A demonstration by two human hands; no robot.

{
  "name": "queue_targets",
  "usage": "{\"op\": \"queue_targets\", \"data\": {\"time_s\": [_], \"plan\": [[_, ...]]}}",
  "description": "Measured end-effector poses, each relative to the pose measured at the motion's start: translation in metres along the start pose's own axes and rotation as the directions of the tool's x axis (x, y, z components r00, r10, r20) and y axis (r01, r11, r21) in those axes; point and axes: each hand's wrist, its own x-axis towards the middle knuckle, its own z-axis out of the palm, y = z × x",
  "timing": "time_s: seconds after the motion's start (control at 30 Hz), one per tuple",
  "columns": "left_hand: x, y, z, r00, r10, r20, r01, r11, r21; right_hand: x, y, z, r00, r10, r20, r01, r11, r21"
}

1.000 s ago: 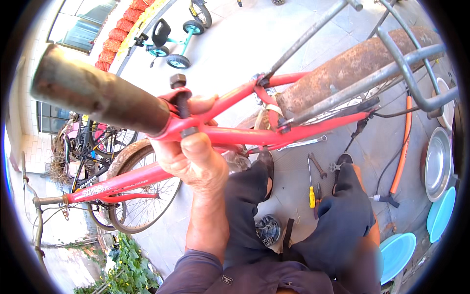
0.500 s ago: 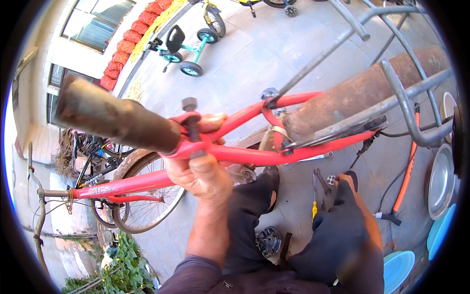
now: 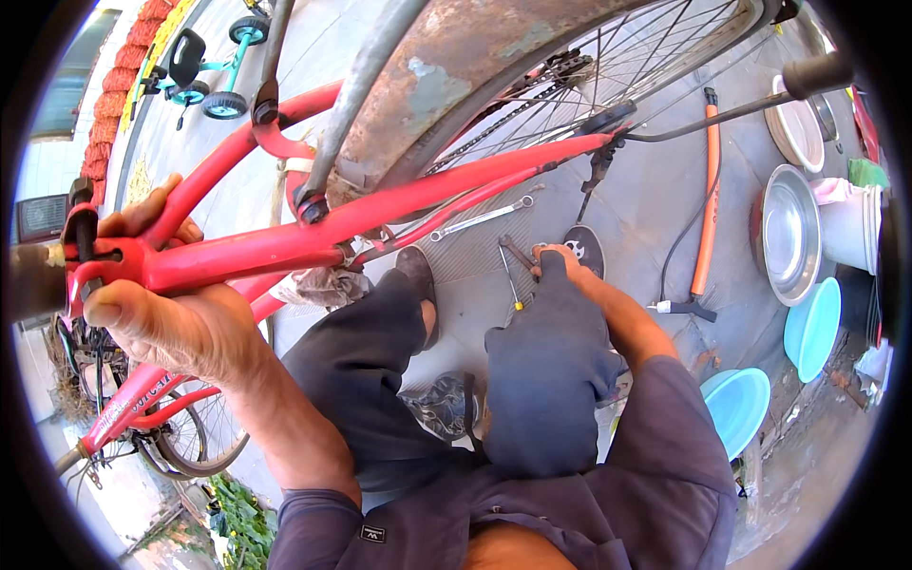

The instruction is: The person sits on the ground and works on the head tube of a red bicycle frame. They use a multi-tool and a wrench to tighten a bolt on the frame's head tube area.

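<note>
- The left hand (image 3: 195,328) is wrapped around the red bicycle frame (image 3: 275,245), fingers on its far side, thumb beside the upright bolt (image 3: 85,228).
- That frame slants across in front of the person's knees.
- The right hand (image 3: 560,259) is down by a shoe (image 3: 586,249), fingers at the dark wrench (image 3: 514,250); I can't tell how tightly they're closed.
- A shiny wrench (image 3: 483,218) lies nearby on the floor (image 3: 665,370).
</note>
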Motion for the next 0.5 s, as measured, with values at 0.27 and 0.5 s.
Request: {"op": "queue_targets", "data": {"time_s": [0.27,0.5], "plan": [[0.003,-0.003,-0.004,1.000,-0.015,0.005,0.015,1.000,-0.005,0.025,-0.013,0.018,0.999,0.012,0.043,-0.005,0.987,-0.158],[0.000,-0.002,-0.001,1.000,-0.013,-0.021,0.013,1.000,0.005,0.029,-0.017,0.026,0.994,0.072,0.082,-0.056,0.983,-0.176]]}}
